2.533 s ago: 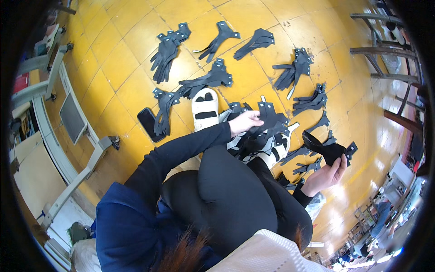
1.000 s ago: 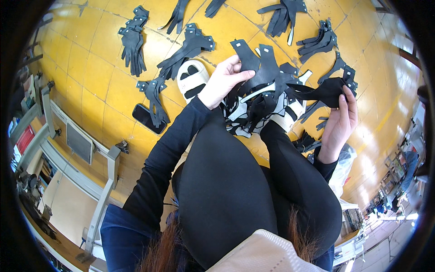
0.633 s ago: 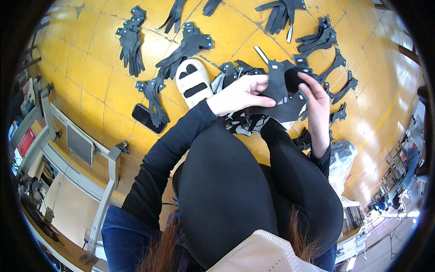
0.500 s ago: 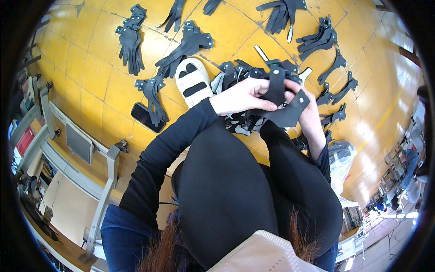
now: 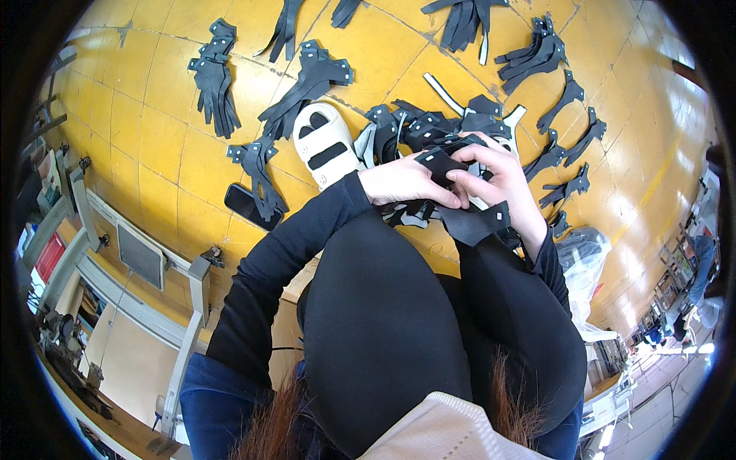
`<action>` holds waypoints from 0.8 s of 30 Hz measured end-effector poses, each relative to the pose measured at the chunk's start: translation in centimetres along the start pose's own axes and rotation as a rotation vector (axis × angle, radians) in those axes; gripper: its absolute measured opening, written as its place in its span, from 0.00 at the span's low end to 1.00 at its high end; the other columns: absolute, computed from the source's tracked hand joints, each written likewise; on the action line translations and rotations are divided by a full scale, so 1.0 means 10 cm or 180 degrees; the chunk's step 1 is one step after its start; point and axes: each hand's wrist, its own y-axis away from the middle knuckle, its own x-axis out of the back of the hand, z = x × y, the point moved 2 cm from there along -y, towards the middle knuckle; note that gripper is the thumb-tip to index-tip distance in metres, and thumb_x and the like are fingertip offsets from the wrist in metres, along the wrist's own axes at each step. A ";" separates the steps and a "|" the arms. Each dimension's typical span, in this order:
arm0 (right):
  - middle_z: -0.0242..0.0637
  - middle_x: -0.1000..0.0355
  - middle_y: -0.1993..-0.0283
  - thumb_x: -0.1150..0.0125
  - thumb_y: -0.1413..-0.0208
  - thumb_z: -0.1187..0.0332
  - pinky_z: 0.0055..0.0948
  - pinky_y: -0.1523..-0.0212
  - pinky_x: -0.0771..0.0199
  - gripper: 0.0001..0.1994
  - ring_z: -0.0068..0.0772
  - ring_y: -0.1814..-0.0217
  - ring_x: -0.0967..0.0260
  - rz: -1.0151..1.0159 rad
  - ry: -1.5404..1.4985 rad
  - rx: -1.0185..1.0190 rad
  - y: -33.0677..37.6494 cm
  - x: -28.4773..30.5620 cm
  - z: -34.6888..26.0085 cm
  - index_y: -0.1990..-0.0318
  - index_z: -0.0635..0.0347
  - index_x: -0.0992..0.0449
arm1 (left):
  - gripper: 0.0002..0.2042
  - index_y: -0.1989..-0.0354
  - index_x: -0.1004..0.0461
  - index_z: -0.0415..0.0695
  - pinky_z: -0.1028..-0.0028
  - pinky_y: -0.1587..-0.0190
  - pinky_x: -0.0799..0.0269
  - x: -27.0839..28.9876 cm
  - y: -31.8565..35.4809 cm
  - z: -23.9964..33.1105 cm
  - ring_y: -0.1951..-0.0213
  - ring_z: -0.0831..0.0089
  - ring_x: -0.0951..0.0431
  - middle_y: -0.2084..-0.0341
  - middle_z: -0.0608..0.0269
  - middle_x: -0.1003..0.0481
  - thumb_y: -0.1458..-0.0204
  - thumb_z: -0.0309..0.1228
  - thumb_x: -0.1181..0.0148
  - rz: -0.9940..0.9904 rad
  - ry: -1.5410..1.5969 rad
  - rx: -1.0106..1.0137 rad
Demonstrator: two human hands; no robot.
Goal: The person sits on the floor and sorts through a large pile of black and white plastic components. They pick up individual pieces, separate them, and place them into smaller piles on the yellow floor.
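- Left hand (image 5: 402, 182) sits just above the knees, fingers curled and pinching the near edge of a black cut piece (image 5: 443, 162); the thumb side is hidden, so how firm the grip is I cannot tell.
- Right hand (image 5: 502, 180) meets it from the other side, fingertips pressed onto the same piece — the two hands touch over it.
- A second, larger black piece (image 5: 475, 224) hangs under the right wrist, held or draped there; which, I cannot tell.
- To handle this well, I judge the pinch should stay at the edges, with the lower piece kept from slipping off the lap.
- Around, from the left: a grey table frame (image 5: 126, 264) by the left elbow, a black phone (image 5: 247, 205) on the yellow floor (image 5: 153, 146), and bundles of black cut shapes (image 5: 216, 77) spread across the tiles.
- A white sandal (image 5: 326, 144) lies just left of the hands; a heap of black pieces (image 5: 418, 126) lies right behind them — loose parts crowd that spot.
- Further right, more black shapes (image 5: 567, 130), then a clear plastic bag (image 5: 586, 257) near the right knee.
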 end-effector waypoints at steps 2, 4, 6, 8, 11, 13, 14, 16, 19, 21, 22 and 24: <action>0.38 0.29 0.62 0.37 0.53 0.69 0.30 0.54 0.34 0.09 0.36 0.59 0.31 0.0255 0.0018 -0.0075 0.02 0.02 -0.01 0.65 0.62 0.26 | 0.10 0.61 0.24 0.41 0.79 0.55 0.31 0.01 -0.02 0.04 0.61 0.81 0.25 0.66 0.64 0.22 0.51 0.27 0.37 -0.0125 -0.0149 -0.0075; 0.38 0.30 0.64 0.37 0.53 0.70 0.29 0.57 0.34 0.09 0.34 0.62 0.32 0.0645 0.0008 -0.0100 0.05 0.06 -0.04 0.66 0.63 0.26 | 0.11 0.58 0.25 0.40 0.79 0.55 0.31 0.09 -0.11 -0.03 0.61 0.81 0.25 0.66 0.63 0.22 0.50 0.26 0.37 -0.0401 -0.0267 -0.0277; 0.31 0.30 0.64 0.39 0.49 0.74 0.21 0.58 0.35 0.08 0.21 0.62 0.34 0.1204 -0.0578 -0.0736 0.13 0.10 0.07 0.61 0.63 0.28 | 0.15 0.52 0.28 0.38 0.79 0.54 0.32 0.18 -0.18 -0.15 0.60 0.80 0.25 0.65 0.62 0.22 0.49 0.25 0.40 -0.0424 -0.0452 -0.0327; 0.28 0.30 0.61 0.42 0.46 0.78 0.18 0.57 0.35 0.09 0.17 0.60 0.35 0.1883 -0.1585 -0.0414 0.14 0.17 0.08 0.57 0.62 0.30 | 0.17 0.49 0.30 0.38 0.79 0.53 0.33 0.25 -0.22 -0.22 0.60 0.79 0.25 0.65 0.61 0.22 0.48 0.24 0.41 -0.0349 -0.0656 -0.0168; 0.32 0.29 0.57 0.44 0.47 0.82 0.19 0.53 0.34 0.13 0.19 0.56 0.33 0.2365 -0.1870 0.0022 0.18 0.30 0.07 0.54 0.60 0.33 | 0.20 0.47 0.31 0.38 0.75 0.50 0.32 0.48 -0.35 -0.53 0.59 0.72 0.25 0.61 0.56 0.23 0.51 0.25 0.42 0.0064 -0.1142 -0.0080; 0.34 0.29 0.56 0.46 0.47 0.84 0.21 0.52 0.33 0.17 0.22 0.55 0.32 0.2475 -0.1775 0.0116 0.23 0.35 0.09 0.51 0.60 0.36 | 0.22 0.47 0.32 0.40 0.68 0.47 0.33 0.58 -0.33 -0.64 0.52 0.59 0.26 0.55 0.48 0.27 0.53 0.30 0.40 0.0877 -0.2663 0.0089; 0.35 0.29 0.56 0.47 0.47 0.84 0.21 0.52 0.33 0.18 0.22 0.55 0.32 0.2489 -0.1706 0.0115 0.21 0.34 0.07 0.49 0.60 0.37 | 0.23 0.47 0.32 0.40 0.65 0.45 0.36 0.64 -0.31 -0.69 0.48 0.54 0.30 0.52 0.47 0.29 0.52 0.34 0.40 0.1222 -0.3337 0.0357; 0.37 0.29 0.55 0.48 0.47 0.85 0.21 0.52 0.33 0.20 0.24 0.55 0.31 0.2567 -0.1530 0.0128 0.15 0.32 0.01 0.46 0.60 0.40 | 0.24 0.46 0.32 0.40 0.65 0.44 0.37 0.66 -0.25 -0.51 0.47 0.55 0.31 0.51 0.47 0.30 0.53 0.36 0.39 0.1563 -0.2972 -0.0370; 0.43 0.30 0.52 0.46 0.48 0.85 0.22 0.53 0.32 0.31 0.26 0.53 0.31 0.1798 -0.1369 -0.0209 0.12 0.24 -0.06 0.36 0.60 0.48 | 0.32 0.42 0.38 0.40 0.67 0.43 0.38 0.57 -0.09 -0.18 0.45 0.60 0.33 0.48 0.51 0.33 0.56 0.38 0.34 0.1363 -0.2722 -0.1023; 0.42 0.30 0.52 0.45 0.50 0.84 0.24 0.52 0.31 0.33 0.28 0.52 0.31 0.1337 -0.1369 -0.0340 0.09 0.12 -0.06 0.36 0.59 0.47 | 0.37 0.39 0.41 0.41 0.69 0.42 0.39 0.44 -0.03 0.04 0.44 0.64 0.34 0.46 0.53 0.35 0.58 0.39 0.31 0.0964 -0.2380 -0.1300; 0.41 0.29 0.51 0.44 0.51 0.83 0.25 0.52 0.31 0.32 0.29 0.51 0.30 0.1099 -0.1511 -0.0249 0.07 0.03 -0.02 0.36 0.58 0.44 | 0.39 0.38 0.42 0.41 0.70 0.42 0.39 0.36 -0.01 0.13 0.43 0.66 0.35 0.45 0.55 0.36 0.59 0.39 0.29 0.0740 -0.2242 -0.1408; 0.38 0.27 0.50 0.44 0.52 0.80 0.28 0.47 0.31 0.27 0.31 0.48 0.29 0.0426 -0.0836 -0.0002 0.05 -0.04 -0.14 0.41 0.58 0.36 | 0.36 0.40 0.39 0.41 0.68 0.41 0.40 0.24 0.06 0.19 0.43 0.69 0.34 0.46 0.56 0.32 0.57 0.38 0.29 0.0244 -0.1767 -0.1207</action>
